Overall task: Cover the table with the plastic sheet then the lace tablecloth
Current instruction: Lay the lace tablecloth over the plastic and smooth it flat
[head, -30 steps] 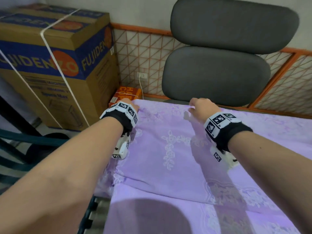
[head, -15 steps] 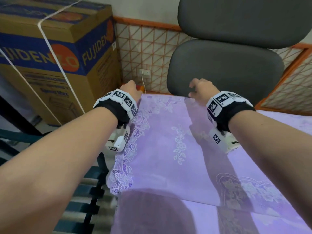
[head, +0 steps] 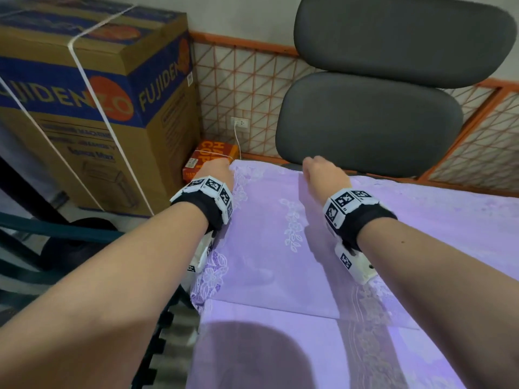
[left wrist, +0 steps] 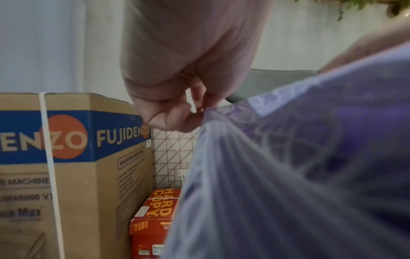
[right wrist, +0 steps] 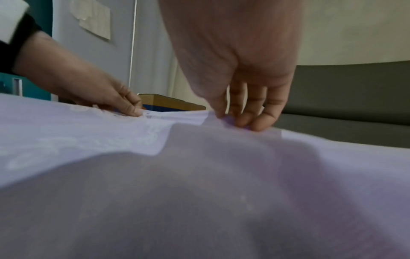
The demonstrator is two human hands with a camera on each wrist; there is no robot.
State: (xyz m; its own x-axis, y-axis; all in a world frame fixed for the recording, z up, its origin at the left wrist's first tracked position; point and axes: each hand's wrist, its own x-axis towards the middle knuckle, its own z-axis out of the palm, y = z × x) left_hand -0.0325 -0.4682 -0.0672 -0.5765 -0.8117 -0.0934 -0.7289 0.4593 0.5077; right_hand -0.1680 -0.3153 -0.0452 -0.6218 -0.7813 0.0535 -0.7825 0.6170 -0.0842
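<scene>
1. Your cloth [head: 269, 248] is lilac lace with white flowers; it lies over the tabletop, a folded layer on top.
2. Your left hand [head: 214, 171] pinches the far left corner; your right hand [head: 323, 175] pinches the far edge, fingers [right wrist: 255, 121] curled down. Both grips hold cloth.
3. You have one cloth, two hands, one chair [head: 370, 122], two boxes.

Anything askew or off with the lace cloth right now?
The lace tablecloth is still partly folded: a doubled panel ends in a crease across the near table. The left hand and right hand pinch its far edge. No damage visible.
</scene>
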